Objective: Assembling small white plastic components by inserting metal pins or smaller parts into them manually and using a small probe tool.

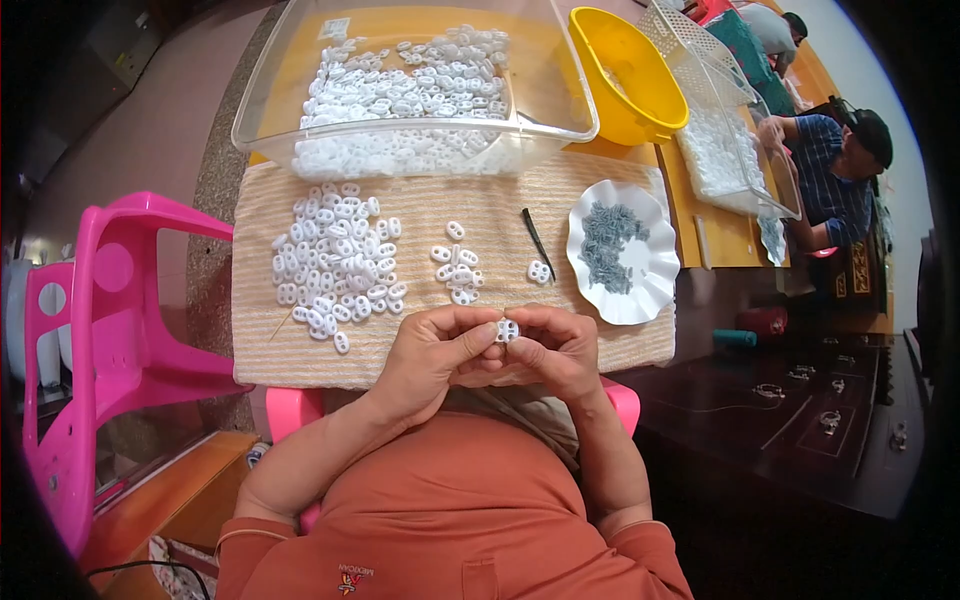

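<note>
My left hand (440, 352) and my right hand (558, 350) meet above the table's near edge. Both are closed, thumbs and fingers pinching a small white plastic piece with holes (507, 331). It looks like two oval pieces side by side, partly hidden by my fingertips. Beyond my hands lies a small group of white two-holed oval pieces (458, 256). A larger heap of the same ovals (340, 245) spreads to the left. Right of the small group, a four-holed white piece (539, 271) rests near a thin dark pointed tool (538, 243). Small grey parts (612, 240) fill a white scalloped plate (655, 268).
A clear plastic bin (430, 135) of white pieces stands at the back, beside a yellow basin (640, 90). Striped cloth (420, 205) covers the table. A pink chair (90, 340) is at left. Another person (835, 165) sits far right, near a white basket (735, 150).
</note>
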`<control>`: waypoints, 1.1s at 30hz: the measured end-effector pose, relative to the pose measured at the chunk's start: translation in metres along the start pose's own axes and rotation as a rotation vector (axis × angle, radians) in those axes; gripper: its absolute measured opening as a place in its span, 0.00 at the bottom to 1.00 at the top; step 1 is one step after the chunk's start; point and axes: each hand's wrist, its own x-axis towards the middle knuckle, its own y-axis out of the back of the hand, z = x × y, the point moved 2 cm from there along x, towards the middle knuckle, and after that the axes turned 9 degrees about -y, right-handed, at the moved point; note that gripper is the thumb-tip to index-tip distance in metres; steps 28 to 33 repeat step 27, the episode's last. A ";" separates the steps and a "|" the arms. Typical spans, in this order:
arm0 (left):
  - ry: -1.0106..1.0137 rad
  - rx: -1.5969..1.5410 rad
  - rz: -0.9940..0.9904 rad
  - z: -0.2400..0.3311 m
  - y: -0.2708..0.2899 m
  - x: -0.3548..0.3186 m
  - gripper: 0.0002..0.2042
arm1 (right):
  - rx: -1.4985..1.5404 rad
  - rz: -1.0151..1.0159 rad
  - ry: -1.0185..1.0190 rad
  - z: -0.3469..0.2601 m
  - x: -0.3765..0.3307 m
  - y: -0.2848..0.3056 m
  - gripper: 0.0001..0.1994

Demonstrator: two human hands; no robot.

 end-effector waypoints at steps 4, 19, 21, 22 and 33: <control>0.039 -0.013 0.005 0.001 -0.001 0.000 0.09 | 0.008 -0.017 0.014 -0.002 0.000 -0.001 0.15; 0.062 -0.030 -0.015 -0.001 0.000 -0.001 0.06 | 0.010 -0.075 0.051 -0.005 -0.002 -0.003 0.14; 0.067 -0.042 -0.024 -0.001 0.000 -0.002 0.06 | 0.019 -0.081 0.050 -0.005 -0.003 -0.003 0.14; 0.071 -0.055 -0.033 -0.002 -0.001 -0.002 0.06 | 0.014 -0.078 0.052 -0.006 -0.003 -0.003 0.14; 0.058 -0.095 -0.059 -0.002 -0.001 -0.001 0.07 | -0.030 -0.074 0.076 -0.005 -0.002 -0.002 0.14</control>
